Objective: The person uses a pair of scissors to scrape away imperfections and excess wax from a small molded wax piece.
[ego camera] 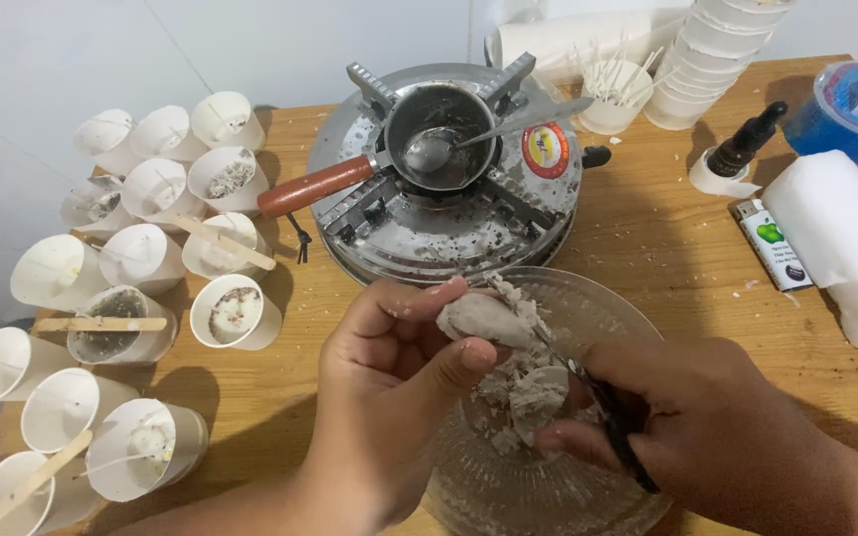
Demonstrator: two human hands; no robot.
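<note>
My left hand (389, 387) grips a pale lump of wax (484, 320) between thumb and fingers, over a clear glass bowl (598, 308). My right hand (687, 417) holds a dark-handled knife (608, 417), its blade laid against the lump. White wax shavings (528, 392) lie piled in the bowl under both hands. Behind the bowl a small metal pot (439, 124) with a reddish wooden handle rests on a round metal stove (449, 213), and a spoon (489, 134) lies in the pot.
Several white paper cups (235, 313), some with wicks and wooden sticks, crowd the table's left side. At the back stand a cup stack (707, 60) and a cup of sticks (616, 94). On the right are a dropper bottle (742, 149), lighter (772, 243), white roll (846, 238), blue tub (841, 109).
</note>
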